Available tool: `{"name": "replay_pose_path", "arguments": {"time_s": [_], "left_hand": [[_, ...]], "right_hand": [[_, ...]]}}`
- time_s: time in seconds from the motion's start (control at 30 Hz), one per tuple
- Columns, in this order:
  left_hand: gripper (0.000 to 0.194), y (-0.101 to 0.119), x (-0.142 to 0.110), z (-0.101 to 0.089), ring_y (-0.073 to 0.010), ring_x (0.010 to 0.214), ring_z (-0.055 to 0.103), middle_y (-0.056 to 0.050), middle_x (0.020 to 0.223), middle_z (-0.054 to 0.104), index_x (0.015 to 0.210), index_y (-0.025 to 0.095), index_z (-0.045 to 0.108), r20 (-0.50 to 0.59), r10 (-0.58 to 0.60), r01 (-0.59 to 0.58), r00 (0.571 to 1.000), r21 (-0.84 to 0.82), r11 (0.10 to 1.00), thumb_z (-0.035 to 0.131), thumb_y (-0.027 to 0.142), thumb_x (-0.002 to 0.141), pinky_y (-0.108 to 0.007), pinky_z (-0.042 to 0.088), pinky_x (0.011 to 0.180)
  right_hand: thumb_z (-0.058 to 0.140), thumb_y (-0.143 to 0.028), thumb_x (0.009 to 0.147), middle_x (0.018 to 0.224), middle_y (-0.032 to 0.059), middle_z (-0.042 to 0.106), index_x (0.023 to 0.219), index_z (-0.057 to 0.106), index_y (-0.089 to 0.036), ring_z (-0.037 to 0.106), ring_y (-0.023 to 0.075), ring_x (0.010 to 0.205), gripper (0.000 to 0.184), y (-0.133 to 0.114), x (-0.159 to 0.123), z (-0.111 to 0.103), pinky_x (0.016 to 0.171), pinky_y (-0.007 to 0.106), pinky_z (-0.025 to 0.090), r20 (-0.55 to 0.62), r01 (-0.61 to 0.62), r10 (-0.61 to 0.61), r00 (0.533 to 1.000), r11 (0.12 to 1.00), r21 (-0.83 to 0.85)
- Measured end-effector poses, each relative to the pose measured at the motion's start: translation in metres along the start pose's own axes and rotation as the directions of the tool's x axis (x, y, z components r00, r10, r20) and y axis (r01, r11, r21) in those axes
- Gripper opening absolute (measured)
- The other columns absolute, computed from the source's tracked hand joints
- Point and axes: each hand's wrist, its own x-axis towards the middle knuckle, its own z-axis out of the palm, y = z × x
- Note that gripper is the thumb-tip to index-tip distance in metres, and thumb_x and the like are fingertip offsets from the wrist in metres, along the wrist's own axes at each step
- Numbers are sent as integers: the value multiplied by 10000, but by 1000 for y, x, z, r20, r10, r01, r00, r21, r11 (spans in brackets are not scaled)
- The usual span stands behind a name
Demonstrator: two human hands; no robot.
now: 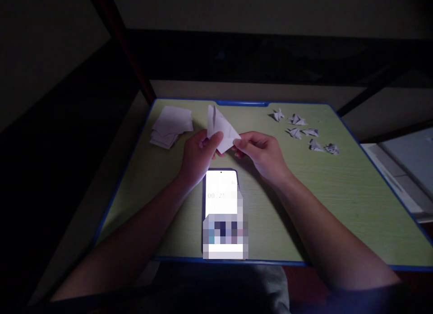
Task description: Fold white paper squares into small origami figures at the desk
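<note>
Head view: bare left hand (198, 156) and bare right hand (265, 154) angle inward over the blue-edged, pale green worktop (355, 192); both hands' fingers pinch the pointed, folded white paper (221, 128) between them.

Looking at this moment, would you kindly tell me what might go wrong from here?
The left hand and right hand both grip the folded paper, so an uneven pull might crease or tear it. The phone lies by the near edge of the table, so a bump could knock it off.
</note>
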Motion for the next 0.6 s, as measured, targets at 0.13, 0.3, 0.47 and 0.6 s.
{"name": "replay_pose_path", "arguments": {"time_s": [0.13, 0.3, 0.47, 0.6], "left_hand": [[246, 0, 0, 1, -64, 424, 575, 23, 500, 603, 687, 162, 610, 22, -20, 20, 1000, 24, 1000, 676, 359, 818, -173, 374, 402], [243, -1, 0, 0, -62, 423, 583, 28, 505, 606, 707, 153, 612, 34, 9, -9, 999, -2, 1000, 669, 357, 826, -165, 382, 408], [265, -1, 0, 0, -63, 431, 589, 24, 512, 613, 696, 155, 608, 47, 28, -28, 998, 6, 1000, 667, 378, 827, -164, 379, 407], [282, -1, 0, 0, -60, 423, 578, 25, 509, 612, 668, 158, 600, 52, 38, -37, 998, -6, 999, 671, 383, 821, -164, 382, 407]], "right_hand": [[773, -252, 722, 558, -24, 654, 703, 728, -169, 530, 76, 493, 97, 3, 1, 0, 498, 238, 389, -30, 20, -21, 999, 1000, -10], [792, -337, 731, 605, -11, 678, 694, 733, -174, 548, 74, 519, 177, 0, 0, 0, 523, 232, 428, 42, 33, -36, 998, 998, 54], [776, -391, 750, 634, 2, 692, 671, 719, -176, 555, 75, 530, 235, -1, 0, 1, 535, 229, 454, 31, 20, -23, 999, 997, 73], [787, -334, 732, 619, -7, 686, 667, 716, -182, 546, 74, 521, 180, 0, -1, 1, 524, 228, 444, 4, 29, -30, 1000, 998, 57]]}}
